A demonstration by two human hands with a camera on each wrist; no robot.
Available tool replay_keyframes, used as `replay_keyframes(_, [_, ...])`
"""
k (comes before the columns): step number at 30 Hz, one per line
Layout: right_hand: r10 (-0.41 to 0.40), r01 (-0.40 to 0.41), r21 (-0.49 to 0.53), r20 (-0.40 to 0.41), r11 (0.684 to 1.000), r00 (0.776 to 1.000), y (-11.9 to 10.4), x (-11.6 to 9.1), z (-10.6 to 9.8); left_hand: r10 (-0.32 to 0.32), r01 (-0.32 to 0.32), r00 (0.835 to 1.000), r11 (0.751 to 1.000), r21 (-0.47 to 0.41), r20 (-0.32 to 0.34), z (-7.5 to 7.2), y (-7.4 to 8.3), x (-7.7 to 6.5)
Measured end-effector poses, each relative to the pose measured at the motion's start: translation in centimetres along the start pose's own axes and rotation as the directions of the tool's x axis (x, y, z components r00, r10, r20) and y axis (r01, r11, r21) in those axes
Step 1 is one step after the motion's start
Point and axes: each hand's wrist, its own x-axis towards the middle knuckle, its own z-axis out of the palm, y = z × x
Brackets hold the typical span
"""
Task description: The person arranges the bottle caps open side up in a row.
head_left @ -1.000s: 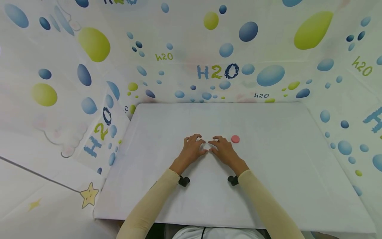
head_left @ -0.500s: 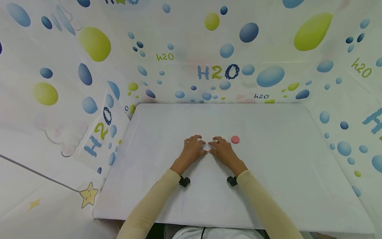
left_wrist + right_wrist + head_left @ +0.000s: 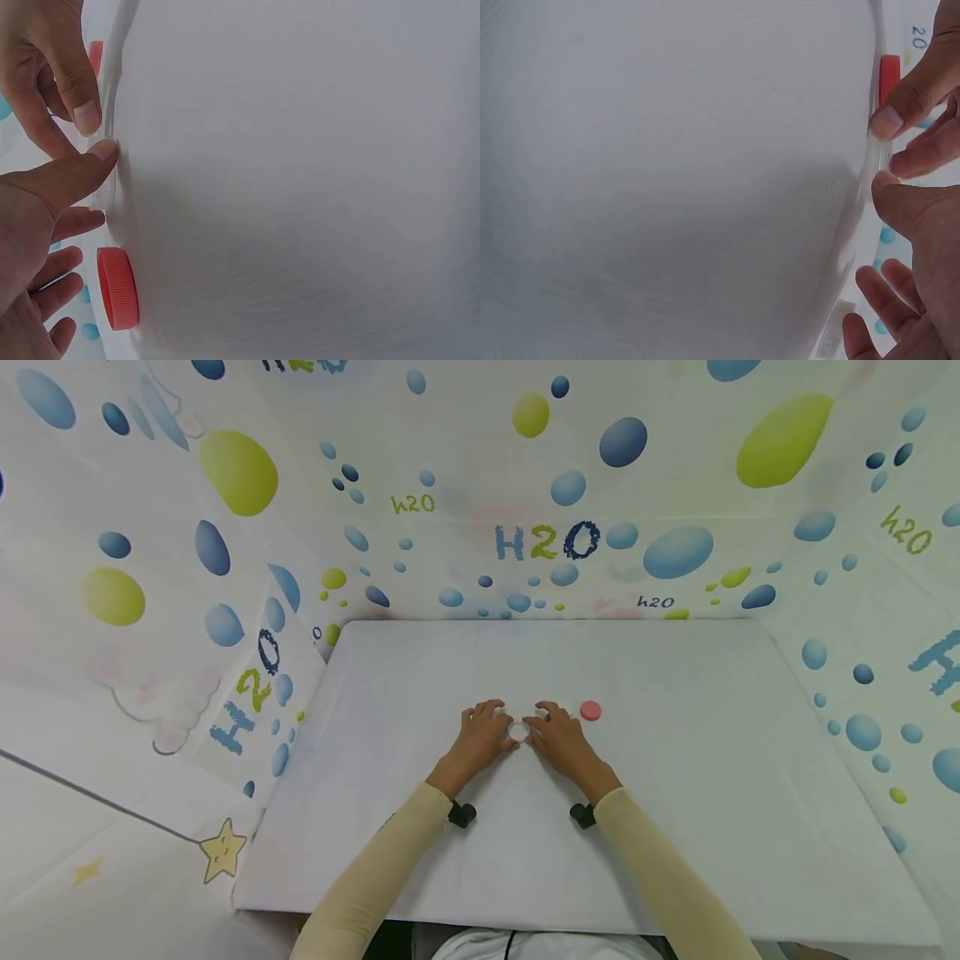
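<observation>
A clear, round cap-like piece (image 3: 519, 732) with a pale rim lies on the white table between both hands. My left hand (image 3: 481, 737) holds its left side between thumb and index finger. My right hand (image 3: 561, 739) holds the opposite side the same way. In the left wrist view, the clear piece (image 3: 103, 196) shows a ridged side edge. A ridged red bottle cap (image 3: 118, 289) sits close by my left fingers; the head view does not show it. Another red cap (image 3: 591, 711) lies just right of my right hand.
The white-covered table (image 3: 720, 777) spreads around both hands. At the lower edge of the right wrist view, a pale, clear cap-like thing (image 3: 836, 330) rests near my right fingers. A patterned backdrop (image 3: 450, 443) stands behind and at both sides.
The hands stay almost where they were. The pale rim of the clear piece between them shows more plainly now. The red cap at the right has not moved.
</observation>
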Motion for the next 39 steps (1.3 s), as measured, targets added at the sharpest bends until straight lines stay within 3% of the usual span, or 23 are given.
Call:
replay_keyframes(4, [0.029, -0.028, 0.042, -0.023, 0.999, 0.999, 0.4, -0.1, -0.5, 0.004, -0.003, 1.000, 0.999, -0.054, 0.028, -0.3, 0.3, 0.4])
replay_keyframes(7, [0.040, -0.032, 0.101, -0.083, 0.994, 0.996, 1.0, -0.3, -1.0, 0.017, -0.013, 0.999, 0.997, -0.082, 0.042, -0.5, 0.6, 0.7])
replay_keyframes(11, [0.047, -0.019, 0.156, -0.175, 0.987, 0.983, 2.0, -0.5, -1.5, 0.040, -0.036, 0.998, 0.996, -0.084, 0.049, -0.6, 1.3, 1.6])
replay_keyframes(15, [0.091, -0.057, 0.168, -0.208, 0.984, 0.974, 3.1, -0.7, -2.1, 0.065, -0.060, 0.996, 0.995, -0.082, 0.056, -0.8, 2.2, 2.7])
replay_keyframes(26, [0.184, -0.165, 0.144, -0.125, 0.976, 0.975, 5.2, -0.9, -2.8, 0.066, -0.061, 0.995, 0.996, -0.065, 0.078, -0.9, 4.3, 5.2])
replay_keyframes(39, [0.207, -0.195, 0.118, -0.098, 0.974, 0.973, 5.9, -0.8, -2.8, 0.007, 0.001, 0.997, 0.995, -0.096, 0.075, 0.0, 5.2, 6.4])
